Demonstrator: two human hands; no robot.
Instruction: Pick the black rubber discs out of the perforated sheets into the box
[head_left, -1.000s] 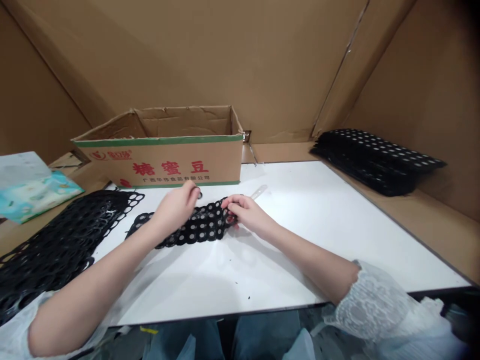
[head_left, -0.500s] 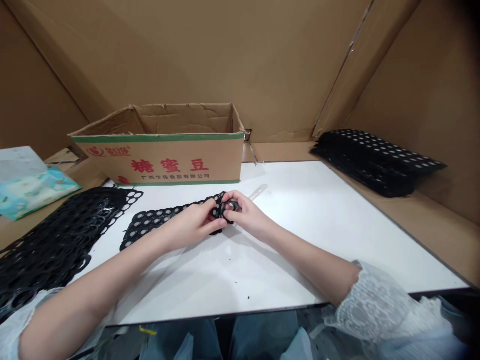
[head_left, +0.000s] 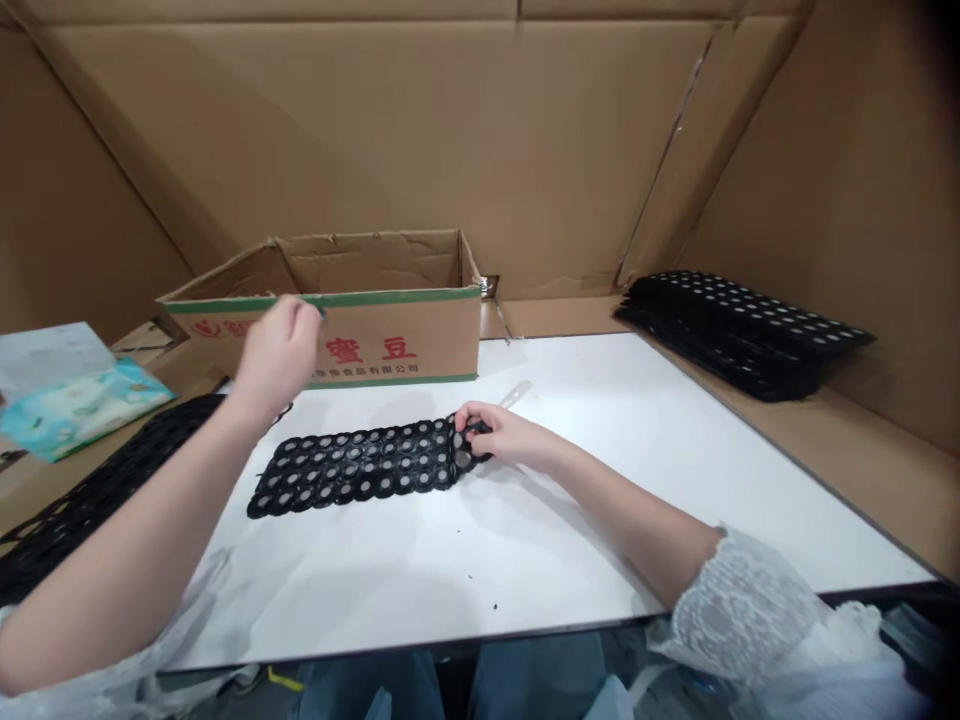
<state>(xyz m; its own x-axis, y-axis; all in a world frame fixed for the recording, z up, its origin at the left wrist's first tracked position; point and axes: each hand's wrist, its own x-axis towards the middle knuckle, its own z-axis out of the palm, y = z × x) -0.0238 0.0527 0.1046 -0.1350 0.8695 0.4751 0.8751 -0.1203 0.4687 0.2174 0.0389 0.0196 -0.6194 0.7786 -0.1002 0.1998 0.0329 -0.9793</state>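
White tabletop [head_left: 585, 520] carries a black dotted sheet [head_left: 356, 466], its right end pinched and partly covered by the right hand [head_left: 501, 436]; beyond, the blurred left hand [head_left: 281, 345], grip impossible to tell, hides lettering on the carton [head_left: 446, 330].

The right hand [head_left: 499, 437] grips the end of a black ring-patterned sheet [head_left: 360, 465] on the white tabletop [head_left: 600, 490]. The blurred left hand [head_left: 279, 345] hovers before an open cardboard box [head_left: 439, 325].

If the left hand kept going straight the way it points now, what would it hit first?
Probably the printed cardboard box: the left hand appears before its front panel, near the top edge. Depth is unclear, so it might pass over that edge instead.
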